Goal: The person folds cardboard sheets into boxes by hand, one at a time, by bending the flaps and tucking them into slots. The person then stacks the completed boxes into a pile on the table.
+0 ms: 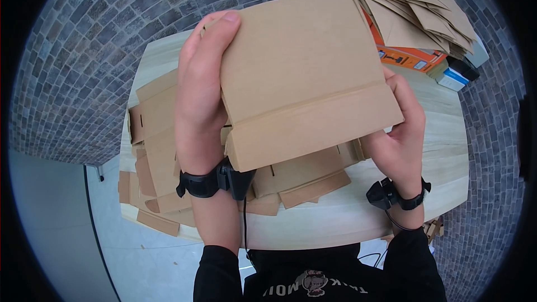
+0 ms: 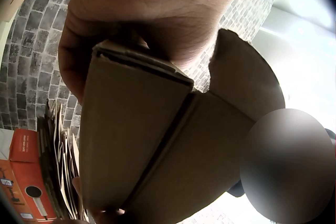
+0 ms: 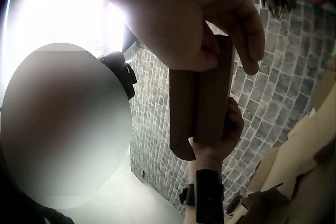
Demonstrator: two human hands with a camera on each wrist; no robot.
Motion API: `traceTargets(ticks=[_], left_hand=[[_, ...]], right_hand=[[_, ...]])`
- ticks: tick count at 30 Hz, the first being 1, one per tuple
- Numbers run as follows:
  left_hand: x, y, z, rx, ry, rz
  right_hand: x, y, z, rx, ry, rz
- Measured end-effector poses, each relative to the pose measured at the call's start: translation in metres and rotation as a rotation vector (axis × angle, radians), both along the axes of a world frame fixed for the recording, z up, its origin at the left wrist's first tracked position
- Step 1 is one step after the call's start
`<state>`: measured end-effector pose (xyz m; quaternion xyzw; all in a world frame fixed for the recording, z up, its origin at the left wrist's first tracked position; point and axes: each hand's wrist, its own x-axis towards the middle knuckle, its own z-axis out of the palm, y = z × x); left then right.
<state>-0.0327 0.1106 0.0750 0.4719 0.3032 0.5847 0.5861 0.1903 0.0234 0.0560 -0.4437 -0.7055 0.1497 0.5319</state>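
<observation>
A brown cardboard box (image 1: pixel 302 50), partly folded into shape, is held up over the table by both hands. My left hand (image 1: pixel 200 86) grips its left side, the thumb lying along the top face near the far corner. At the right side, my right hand (image 1: pixel 404 134) holds the box near its front corner, fingers behind it and thumb below. A long flap (image 1: pixel 313 126) slopes down along the near edge. In the left wrist view, a rounded end flap (image 2: pixel 247 77) sticks out beside a crease. Most of the underside is hidden in the head view.
Flattened cardboard blanks (image 1: pixel 156 151) lie on the pale table (image 1: pixel 442 151) beneath and left of the box. At the back right, a stack of brown cardboard sheets (image 1: pixel 414 11) rests on an orange box (image 1: pixel 411 59), with a small blue-and-white box (image 1: pixel 452 80) beside it.
</observation>
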Motion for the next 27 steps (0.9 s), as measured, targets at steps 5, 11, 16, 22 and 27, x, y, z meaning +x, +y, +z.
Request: traceTargets(ticks=[5,11,16,22,27], left_hand=[[-0.001,0.000,0.001,0.010,0.018,0.018],[-0.001,-0.001,0.004,0.028,0.062,0.060],[-0.008,0.002,0.003,0.076,0.084,0.086],[-0.015,0.002,0.000,0.045,-0.030,0.128],[-0.008,0.005,-0.002,0.024,-0.033,0.077]], right_hand=[[-0.002,-0.001,0.000,-0.031,-0.032,-0.020],[-0.005,-0.002,-0.006,-0.098,-0.040,-0.018],[-0.012,-0.005,-0.004,-0.238,-0.090,-0.038],[-0.016,0.007,0.000,-0.136,-0.028,-0.004],[-0.002,0.004,0.009,-0.170,-0.023,0.083]])
